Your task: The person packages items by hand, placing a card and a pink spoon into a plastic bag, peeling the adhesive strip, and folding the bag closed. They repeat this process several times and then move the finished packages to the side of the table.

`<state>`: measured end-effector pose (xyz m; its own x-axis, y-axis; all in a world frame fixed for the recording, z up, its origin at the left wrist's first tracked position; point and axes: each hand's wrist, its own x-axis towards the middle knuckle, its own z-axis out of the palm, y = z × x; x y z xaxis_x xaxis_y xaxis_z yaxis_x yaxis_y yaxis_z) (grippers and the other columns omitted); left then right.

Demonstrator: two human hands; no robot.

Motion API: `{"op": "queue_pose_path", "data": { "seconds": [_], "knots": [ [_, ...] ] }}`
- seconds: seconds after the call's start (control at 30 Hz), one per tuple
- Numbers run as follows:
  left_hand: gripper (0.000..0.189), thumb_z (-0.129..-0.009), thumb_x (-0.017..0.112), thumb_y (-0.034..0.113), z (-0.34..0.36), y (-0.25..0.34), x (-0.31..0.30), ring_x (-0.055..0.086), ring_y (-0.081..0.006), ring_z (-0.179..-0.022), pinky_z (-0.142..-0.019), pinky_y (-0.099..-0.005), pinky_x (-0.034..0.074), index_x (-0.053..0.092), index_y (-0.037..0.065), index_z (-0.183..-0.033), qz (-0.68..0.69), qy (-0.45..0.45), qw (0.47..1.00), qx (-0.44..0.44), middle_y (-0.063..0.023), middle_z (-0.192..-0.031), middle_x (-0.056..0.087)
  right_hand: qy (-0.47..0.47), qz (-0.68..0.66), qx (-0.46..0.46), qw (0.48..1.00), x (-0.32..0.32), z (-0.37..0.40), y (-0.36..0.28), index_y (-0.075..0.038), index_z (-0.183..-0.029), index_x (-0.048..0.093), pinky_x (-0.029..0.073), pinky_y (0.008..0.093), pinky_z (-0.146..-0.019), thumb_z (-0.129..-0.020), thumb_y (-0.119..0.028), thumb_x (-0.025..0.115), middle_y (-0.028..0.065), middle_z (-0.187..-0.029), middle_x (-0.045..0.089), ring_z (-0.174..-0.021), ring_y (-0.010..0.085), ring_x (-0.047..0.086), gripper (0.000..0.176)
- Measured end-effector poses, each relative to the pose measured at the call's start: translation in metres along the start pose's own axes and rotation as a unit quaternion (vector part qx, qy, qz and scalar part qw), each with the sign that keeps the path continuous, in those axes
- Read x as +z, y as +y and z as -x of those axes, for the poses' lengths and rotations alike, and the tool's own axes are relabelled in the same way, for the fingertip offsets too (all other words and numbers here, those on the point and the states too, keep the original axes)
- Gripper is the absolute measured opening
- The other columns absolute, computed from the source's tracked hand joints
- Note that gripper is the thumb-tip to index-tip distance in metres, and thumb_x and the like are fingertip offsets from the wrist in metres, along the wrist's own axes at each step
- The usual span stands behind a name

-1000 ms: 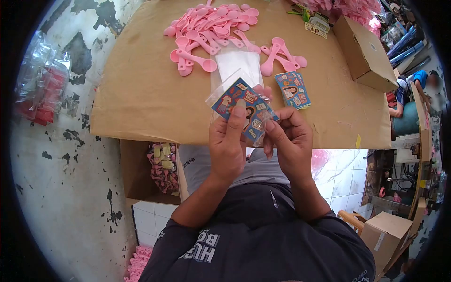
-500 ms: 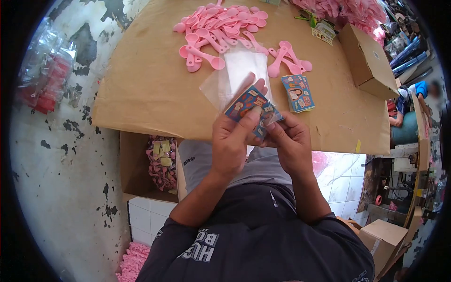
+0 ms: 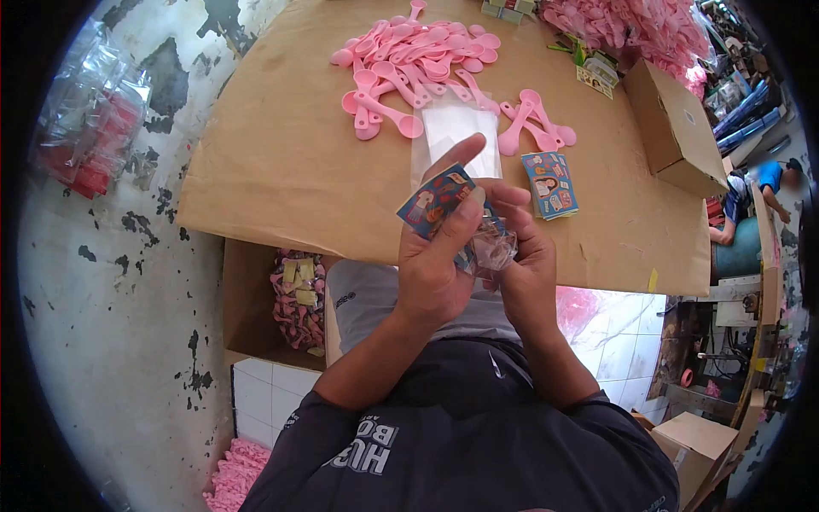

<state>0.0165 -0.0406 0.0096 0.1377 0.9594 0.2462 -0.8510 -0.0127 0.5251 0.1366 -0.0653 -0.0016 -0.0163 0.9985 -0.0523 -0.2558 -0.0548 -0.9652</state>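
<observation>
My left hand [image 3: 439, 264] pinches a blue printed card [image 3: 433, 205], thumb on its face and index finger stretched out behind it. Crumpled clear plastic, a thin bag [image 3: 496, 252], is gathered in the fingers of my right hand [image 3: 529, 273] and overlaps the card's lower end. Beyond my hands lies a stack of flat clear bags [image 3: 456, 128] on the paper-covered table [image 3: 299, 179]. To the right of it sits a pile of similar blue cards [image 3: 550, 186].
A heap of pink double-ended measuring spoons [image 3: 418, 47] covers the far middle, with a few more spoons [image 3: 533, 124] beside the bags. At right stands a cardboard box [image 3: 674, 128], near pink packed goods [image 3: 627, 30]. An open carton [image 3: 299, 299] is below the table; another person [image 3: 763, 183] is far right.
The clear bag that spread out left of my hands is now crumpled in my right fingers. My left index finger has stretched out and the card has shifted slightly left.
</observation>
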Motion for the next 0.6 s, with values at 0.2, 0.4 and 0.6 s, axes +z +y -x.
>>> {"op": "queue_pose_path", "data": {
  "seconds": [0.2,0.4,0.6],
  "knots": [
    [0.044,-0.109,0.049,0.019,-0.004,0.004,-0.007,0.067,-0.0171,-0.088,-0.082,-0.0338,0.059,0.042,-0.001,-0.148,-0.027,0.013,0.999,-0.034,-0.0104,-0.099,0.064,0.056,0.146,-0.223,0.962,-0.003,-0.007,0.018,-0.004,-0.117,0.056,0.044,0.0247,-0.06,-0.081,-0.001,0.078,0.0027,-0.097,0.058,-0.077,0.0089,0.056,0.042],
    [0.038,-0.107,0.057,0.025,-0.021,0.008,-0.031,0.06,-0.0112,-0.076,-0.079,-0.0315,0.055,0.052,0.002,-0.136,0.025,0.099,0.993,-0.064,-0.0025,-0.088,0.059,-0.046,0.401,-0.496,0.768,-0.01,-0.016,-0.01,-0.004,-0.094,0.073,0.049,0.0311,-0.058,-0.073,0.005,0.077,0.0074,-0.096,0.065,-0.073,0.0173,0.06,0.023],
    [0.037,-0.106,0.06,0.03,-0.043,0.035,-0.061,0.058,-0.009,-0.074,-0.078,-0.0323,0.054,0.058,0.005,-0.132,0.057,0.201,0.978,-0.009,0.0008,-0.085,0.06,-0.029,0.458,-0.464,0.758,-0.041,-0.047,-0.046,-0.005,-0.101,0.073,0.052,0.0365,-0.065,-0.077,-0.001,0.076,0.0079,-0.087,0.068,-0.077,0.0252,0.065,0.024]
  ]
}}
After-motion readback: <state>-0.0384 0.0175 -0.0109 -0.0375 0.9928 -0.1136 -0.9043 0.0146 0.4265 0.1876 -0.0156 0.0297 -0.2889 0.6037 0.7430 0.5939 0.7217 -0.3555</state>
